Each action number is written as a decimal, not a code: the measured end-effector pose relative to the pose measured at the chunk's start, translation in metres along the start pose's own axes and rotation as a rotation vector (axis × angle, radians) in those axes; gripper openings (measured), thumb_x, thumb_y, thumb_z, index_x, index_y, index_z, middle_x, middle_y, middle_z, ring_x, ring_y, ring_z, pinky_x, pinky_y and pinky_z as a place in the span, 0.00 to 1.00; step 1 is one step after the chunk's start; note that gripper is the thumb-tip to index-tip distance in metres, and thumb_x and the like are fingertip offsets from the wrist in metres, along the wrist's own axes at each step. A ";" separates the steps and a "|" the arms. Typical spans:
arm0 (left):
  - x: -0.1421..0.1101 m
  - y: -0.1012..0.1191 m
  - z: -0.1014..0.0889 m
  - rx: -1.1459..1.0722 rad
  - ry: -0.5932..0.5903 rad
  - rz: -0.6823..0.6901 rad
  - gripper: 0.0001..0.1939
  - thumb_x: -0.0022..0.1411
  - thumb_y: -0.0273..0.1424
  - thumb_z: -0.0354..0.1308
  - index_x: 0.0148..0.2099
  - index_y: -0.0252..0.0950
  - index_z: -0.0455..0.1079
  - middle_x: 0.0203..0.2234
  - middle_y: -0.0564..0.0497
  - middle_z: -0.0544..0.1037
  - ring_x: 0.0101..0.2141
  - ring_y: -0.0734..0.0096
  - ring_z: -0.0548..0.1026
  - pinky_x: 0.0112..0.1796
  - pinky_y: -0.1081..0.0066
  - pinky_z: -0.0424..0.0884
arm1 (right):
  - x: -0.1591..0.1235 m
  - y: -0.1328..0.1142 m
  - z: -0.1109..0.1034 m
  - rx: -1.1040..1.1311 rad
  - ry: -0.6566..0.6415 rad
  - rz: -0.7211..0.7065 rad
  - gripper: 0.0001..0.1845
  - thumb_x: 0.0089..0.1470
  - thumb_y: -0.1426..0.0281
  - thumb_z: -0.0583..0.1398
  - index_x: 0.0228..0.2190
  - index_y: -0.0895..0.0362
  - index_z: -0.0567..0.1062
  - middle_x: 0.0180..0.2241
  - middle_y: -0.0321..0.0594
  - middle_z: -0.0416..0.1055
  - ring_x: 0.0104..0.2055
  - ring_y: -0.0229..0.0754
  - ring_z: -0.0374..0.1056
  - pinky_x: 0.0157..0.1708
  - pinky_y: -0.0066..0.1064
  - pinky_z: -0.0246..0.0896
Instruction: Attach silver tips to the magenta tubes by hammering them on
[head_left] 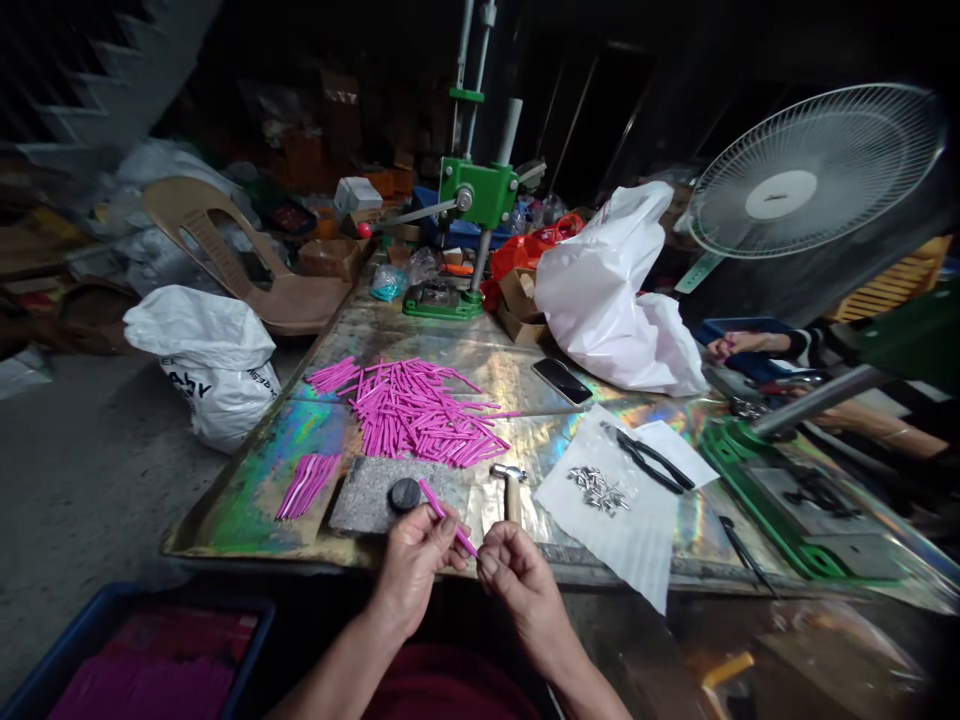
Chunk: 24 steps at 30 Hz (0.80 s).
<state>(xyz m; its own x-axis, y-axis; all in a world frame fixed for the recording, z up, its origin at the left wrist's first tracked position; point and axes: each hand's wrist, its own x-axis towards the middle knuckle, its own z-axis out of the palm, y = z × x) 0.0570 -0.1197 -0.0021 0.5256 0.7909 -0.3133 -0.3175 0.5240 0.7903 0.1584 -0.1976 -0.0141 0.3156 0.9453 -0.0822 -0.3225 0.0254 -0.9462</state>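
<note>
A thin pink strip [432, 498] slants between my two hands above the table's front edge. My left hand [417, 572] is closed around its middle. At its lower end, my right hand [519, 572] pinches with thumb and fingers; whether a small piece is also in that pinch is hidden. Just beyond my left hand, a black round piece [405, 494] sits on a grey stone block [357, 505]. A hammer [511, 490] lies past my right hand. Many pink strips [412, 410] are heaped farther back, with a smaller bundle [307, 486] at the left.
Small metal pieces [596, 490] and black pliers [649, 460] lie on a white sheet [637, 550]. A phone [562, 381], white bag [615, 290] and green press [476, 192] stand behind. At right, another person's hands [750, 345] are near a second green press [795, 520].
</note>
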 end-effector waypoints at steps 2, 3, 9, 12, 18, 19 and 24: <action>0.000 -0.001 0.000 0.011 -0.003 0.005 0.14 0.44 0.37 0.64 0.28 0.32 0.67 0.19 0.55 0.72 0.19 0.79 0.68 0.20 0.78 0.65 | 0.000 0.000 0.000 0.010 0.016 0.001 0.11 0.47 0.63 0.59 0.27 0.54 0.63 0.19 0.27 0.54 0.22 0.33 0.49 0.22 0.26 0.45; 0.000 -0.001 0.000 0.015 -0.004 0.005 0.14 0.44 0.37 0.64 0.28 0.32 0.67 0.19 0.55 0.72 0.19 0.79 0.68 0.21 0.78 0.65 | 0.000 0.000 0.001 0.011 0.021 0.003 0.11 0.46 0.63 0.60 0.27 0.54 0.63 0.19 0.27 0.54 0.21 0.33 0.49 0.22 0.26 0.45; -0.001 -0.003 0.001 0.021 -0.005 0.000 0.15 0.43 0.38 0.64 0.27 0.32 0.67 0.19 0.54 0.73 0.19 0.78 0.68 0.20 0.78 0.65 | 0.000 -0.001 0.001 0.023 0.034 0.030 0.13 0.45 0.61 0.60 0.26 0.54 0.62 0.17 0.27 0.54 0.20 0.33 0.48 0.21 0.26 0.44; -0.001 -0.005 0.000 0.029 -0.006 0.004 0.15 0.44 0.38 0.64 0.27 0.32 0.67 0.19 0.54 0.72 0.18 0.79 0.68 0.21 0.78 0.66 | 0.001 -0.001 0.001 0.021 0.032 0.024 0.12 0.45 0.62 0.60 0.26 0.54 0.62 0.18 0.27 0.53 0.20 0.33 0.48 0.21 0.25 0.44; -0.001 -0.008 -0.002 0.126 -0.007 0.089 0.13 0.46 0.38 0.62 0.27 0.32 0.68 0.19 0.54 0.73 0.18 0.79 0.68 0.22 0.77 0.66 | -0.002 -0.001 0.002 -0.050 0.065 -0.004 0.12 0.45 0.61 0.60 0.25 0.54 0.62 0.20 0.29 0.55 0.22 0.34 0.50 0.23 0.26 0.46; -0.001 -0.008 -0.002 0.157 -0.011 0.112 0.13 0.46 0.38 0.62 0.27 0.32 0.68 0.19 0.54 0.72 0.18 0.79 0.68 0.22 0.77 0.66 | -0.002 -0.001 0.002 -0.059 0.072 -0.006 0.12 0.45 0.61 0.60 0.25 0.54 0.62 0.20 0.29 0.55 0.22 0.34 0.50 0.23 0.26 0.46; -0.002 -0.009 -0.002 0.118 -0.003 0.064 0.15 0.45 0.40 0.62 0.27 0.32 0.67 0.18 0.54 0.72 0.18 0.77 0.68 0.22 0.77 0.66 | -0.003 -0.001 0.002 -0.013 0.067 0.024 0.14 0.44 0.60 0.60 0.25 0.54 0.62 0.19 0.28 0.54 0.21 0.34 0.49 0.22 0.26 0.46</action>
<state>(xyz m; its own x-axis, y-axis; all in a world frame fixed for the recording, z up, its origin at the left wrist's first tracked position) 0.0575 -0.1253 -0.0093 0.5096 0.8206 -0.2589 -0.2558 0.4317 0.8650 0.1555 -0.1999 -0.0123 0.3668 0.9218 -0.1252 -0.3191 -0.0018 -0.9477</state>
